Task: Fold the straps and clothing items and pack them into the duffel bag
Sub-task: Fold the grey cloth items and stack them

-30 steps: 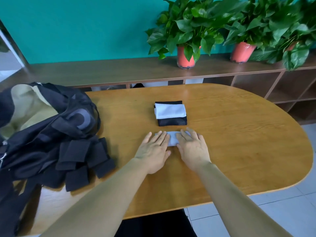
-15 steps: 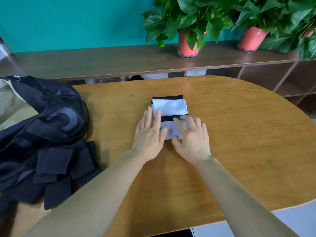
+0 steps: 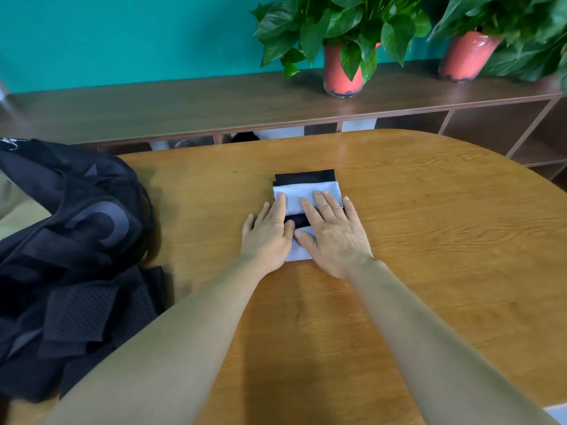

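Note:
A folded stack lies mid-table: a black garment [image 3: 305, 177] underneath with a folded white piece [image 3: 306, 193] on top. A second small folded white piece [image 3: 297, 253] sits just in front of it, mostly under my hands. My left hand [image 3: 267, 233] lies flat with straight fingers, its fingertips on the white top piece. My right hand [image 3: 333, 231] is also flat, pressing across both white pieces. The black duffel bag [image 3: 76, 222] lies slumped at the table's left, with black mesh straps [image 3: 86, 311] spilling at its front.
The wooden table [image 3: 429, 240] is oval, with its curved edge at the right. Behind it runs a brown shelf unit [image 3: 184, 108] carrying two potted plants [image 3: 340, 69] in red pots. Tiled floor shows at the lower right.
Both hands have slid the small white piece away from me, up against the black and white stack, and their fingers now reach onto the stack. The view has tilted closer.

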Demonstrator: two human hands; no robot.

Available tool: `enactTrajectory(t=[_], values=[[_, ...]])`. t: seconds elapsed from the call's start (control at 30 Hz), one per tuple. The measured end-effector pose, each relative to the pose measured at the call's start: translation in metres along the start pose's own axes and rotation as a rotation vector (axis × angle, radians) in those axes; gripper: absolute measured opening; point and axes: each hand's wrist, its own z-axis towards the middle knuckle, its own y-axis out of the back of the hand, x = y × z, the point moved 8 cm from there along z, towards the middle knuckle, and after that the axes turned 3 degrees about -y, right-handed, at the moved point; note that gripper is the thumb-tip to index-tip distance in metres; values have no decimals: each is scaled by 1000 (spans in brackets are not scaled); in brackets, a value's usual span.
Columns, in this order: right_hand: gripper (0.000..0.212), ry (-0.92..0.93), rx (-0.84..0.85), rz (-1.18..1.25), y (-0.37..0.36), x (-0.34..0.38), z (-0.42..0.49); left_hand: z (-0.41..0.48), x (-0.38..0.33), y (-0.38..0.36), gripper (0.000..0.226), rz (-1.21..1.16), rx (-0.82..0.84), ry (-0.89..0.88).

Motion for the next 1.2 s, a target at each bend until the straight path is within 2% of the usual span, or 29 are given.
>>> enactTrajectory(t=[0.23,0.57,0.7,0.87,1.2], values=[[66,2,-4,5,-2,-16,-5,-1,-12,-9,58,103,32,-31],[65,-29,57,-31,2,-76,-39,-7,-75,-40,59,138,152,-91],[63,8,66,-92,2,-81,-32,-12,-75,-37,60,162,199,-70],[60,-6,86,-180,7,-89,-18,-20,-77,-31,62,283,272,-124],[58,-51,101,-213,13,-97,-13,-17,-76,-25,62,305,270,-141]])
